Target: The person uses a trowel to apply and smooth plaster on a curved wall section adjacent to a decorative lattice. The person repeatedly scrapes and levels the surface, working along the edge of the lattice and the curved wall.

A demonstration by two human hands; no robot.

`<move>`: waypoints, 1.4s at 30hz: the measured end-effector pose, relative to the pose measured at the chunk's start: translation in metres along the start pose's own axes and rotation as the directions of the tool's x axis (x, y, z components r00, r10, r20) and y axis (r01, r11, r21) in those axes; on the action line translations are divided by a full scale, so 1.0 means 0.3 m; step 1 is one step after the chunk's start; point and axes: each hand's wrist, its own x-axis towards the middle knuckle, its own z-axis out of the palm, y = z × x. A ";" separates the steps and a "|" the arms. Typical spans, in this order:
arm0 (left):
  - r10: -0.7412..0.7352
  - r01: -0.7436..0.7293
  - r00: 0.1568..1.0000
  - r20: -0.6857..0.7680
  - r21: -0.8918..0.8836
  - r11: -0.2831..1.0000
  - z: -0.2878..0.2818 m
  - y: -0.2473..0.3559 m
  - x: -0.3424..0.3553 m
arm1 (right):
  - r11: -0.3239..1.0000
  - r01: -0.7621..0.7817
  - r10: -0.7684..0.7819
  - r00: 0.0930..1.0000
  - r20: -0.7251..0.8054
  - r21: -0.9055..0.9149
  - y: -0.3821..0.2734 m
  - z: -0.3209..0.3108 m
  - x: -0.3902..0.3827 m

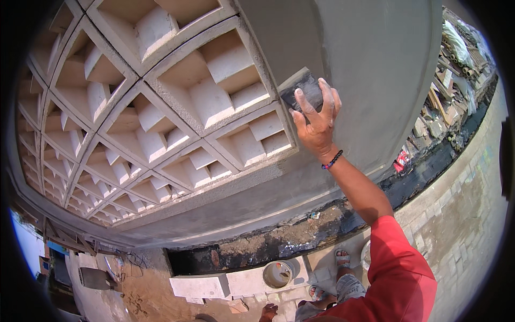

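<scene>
My right hand point(317, 119) is stretched up to the grey plastered wall point(375, 80), fingers and thumb closed round a dark grey, roughly rectangular block point(307, 88). It could be a sponge or a rubbing block; its exact kind does not show. The block lies against the plaster, right beside the edge of the cream ventilation-block screen point(198, 129). Pale dust coats my fingertips, and a beaded bracelet point(332, 160) circles the wrist. Low down by my legs hangs my left hand point(269, 310), small and partly cut off; its grip is unclear.
A round bucket point(278, 273) with something greyish in it stands on a pale slab below the wall. A dark drainage channel point(300, 236) runs along the wall's foot. Rubble and timber point(442, 99) are piled at the right, beyond the wall's end. Paving point(450, 214) stretches along the right.
</scene>
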 end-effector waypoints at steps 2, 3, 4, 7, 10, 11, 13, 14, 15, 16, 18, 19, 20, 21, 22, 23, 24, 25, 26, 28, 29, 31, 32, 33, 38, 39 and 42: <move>0.005 -0.010 0.998 0.057 0.081 0.997 -0.042 0.028 0.013 | 0.984 0.175 -0.170 0.975 0.145 -0.023 0.056 -0.031 -0.065; 0.005 -0.014 0.997 0.078 0.112 0.994 -0.058 0.051 0.026 | 0.964 0.266 -0.256 0.942 0.216 -0.018 0.081 -0.043 -0.057; -0.003 -0.013 0.995 0.104 0.152 0.988 -0.087 0.074 0.041 | 0.980 0.195 -0.185 0.968 0.168 -0.042 0.097 -0.054 -0.003; 0.305 -0.335 0.942 0.139 0.402 0.852 -0.158 0.095 0.031 | 0.988 0.139 -0.142 0.989 -0.044 -0.062 -0.004 -0.014 0.398; 0.525 -0.577 0.802 0.285 0.596 0.558 -0.238 0.103 -0.031 | 0.963 0.252 -0.263 0.957 -0.119 -0.094 -0.089 0.025 0.893; 0.571 -0.632 0.747 0.341 0.631 0.449 -0.237 0.106 -0.067 | 0.956 0.260 -0.288 0.922 -0.261 -0.137 -0.171 0.041 1.049; 0.436 -0.533 0.837 0.330 0.669 0.518 -0.276 0.193 -0.008 | 0.914 0.396 -0.406 0.875 -0.263 -0.091 -0.199 -0.033 1.419; 0.355 -0.469 0.881 0.314 0.683 0.559 -0.282 0.231 0.010 | 0.889 0.451 -0.456 0.851 -0.259 -0.082 -0.198 -0.041 1.540; 0.321 -0.445 0.896 0.308 0.630 0.637 -0.280 0.244 0.001 | 0.903 0.423 -0.428 0.872 -0.237 -0.074 -0.208 -0.037 1.553; 0.289 -0.418 0.907 0.306 0.573 0.705 -0.284 0.260 0.003 | 0.915 0.397 -0.403 0.890 -0.215 -0.072 -0.219 -0.041 1.561; 0.341 -0.480 0.874 0.345 0.507 0.716 -0.296 0.295 0.011 | 0.932 0.360 -0.362 0.912 -0.194 -0.048 -0.244 -0.051 1.461; 0.383 -0.528 0.846 0.371 0.486 0.696 -0.290 0.282 -0.050 | 0.947 0.320 -0.310 0.933 -0.183 0.024 -0.227 0.014 1.260; 0.409 -0.544 0.838 0.360 0.510 0.666 -0.284 0.282 -0.072 | 0.941 0.336 -0.336 0.924 -0.181 -0.032 -0.204 0.037 1.090; 0.447 -0.573 0.820 0.359 0.541 0.616 -0.297 0.298 -0.066 | 0.957 0.286 -0.290 0.954 -0.079 -0.053 -0.132 0.035 0.921; 0.449 -0.543 0.835 0.318 0.605 0.582 -0.293 0.327 -0.059 | 0.970 0.241 -0.243 0.969 -0.050 -0.040 -0.109 0.001 0.738; 0.461 -0.503 0.848 0.260 0.668 0.548 -0.301 0.370 -0.037 | 0.981 0.188 -0.188 0.982 0.018 -0.039 -0.073 -0.018 0.533; 0.491 -0.568 0.797 0.352 0.713 0.411 -0.332 0.389 -0.031 | 0.988 0.150 -0.145 0.983 0.109 -0.040 -0.015 -0.043 0.327; 0.512 -0.586 0.786 0.348 0.684 0.435 -0.340 0.345 -0.001 | 0.993 0.091 -0.076 0.982 0.175 -0.080 0.031 -0.074 0.162; 0.672 -0.627 0.718 0.182 0.589 0.510 -0.338 0.301 -0.009 | 0.998 0.056 -0.047 0.976 0.214 -0.035 0.042 -0.089 0.056; 0.605 -0.524 0.773 0.194 0.732 0.435 -0.329 0.398 0.019 | 0.992 0.116 -0.102 0.970 0.220 -0.055 0.063 -0.092 0.054; 0.580 -0.518 0.798 0.164 0.680 0.519 -0.343 0.454 0.051 | 0.987 0.156 -0.146 0.975 0.166 -0.049 0.057 -0.065 0.156; 0.541 -0.500 0.833 0.117 0.579 0.644 -0.365 0.535 0.096 | 0.974 0.220 -0.215 0.973 0.082 -0.046 -0.014 -0.053 0.451; 0.521 -0.483 0.849 0.090 0.534 0.694 -0.375 0.566 0.113 | 0.966 0.255 -0.253 0.967 0.036 -0.052 -0.049 -0.041 0.621; 0.510 -0.474 0.857 0.072 0.497 0.726 -0.385 0.602 0.133 | 0.956 0.287 -0.288 0.958 -0.006 -0.065 -0.084 -0.034 0.813; 0.446 -0.416 0.895 -0.005 0.347 0.840 -0.411 0.691 0.139 | 0.902 0.431 -0.430 0.896 -0.107 -0.019 -0.292 -0.008 1.654; 0.439 -0.412 0.898 -0.009 0.332 0.849 -0.414 0.703 0.132 | 0.898 0.437 -0.440 0.892 -0.100 -0.056 -0.324 -0.015 1.816; 0.459 -0.434 0.888 -0.008 0.315 0.844 -0.432 0.750 0.160 | 0.864 0.472 -0.490 0.868 -0.080 -0.178 -0.363 -0.053 2.081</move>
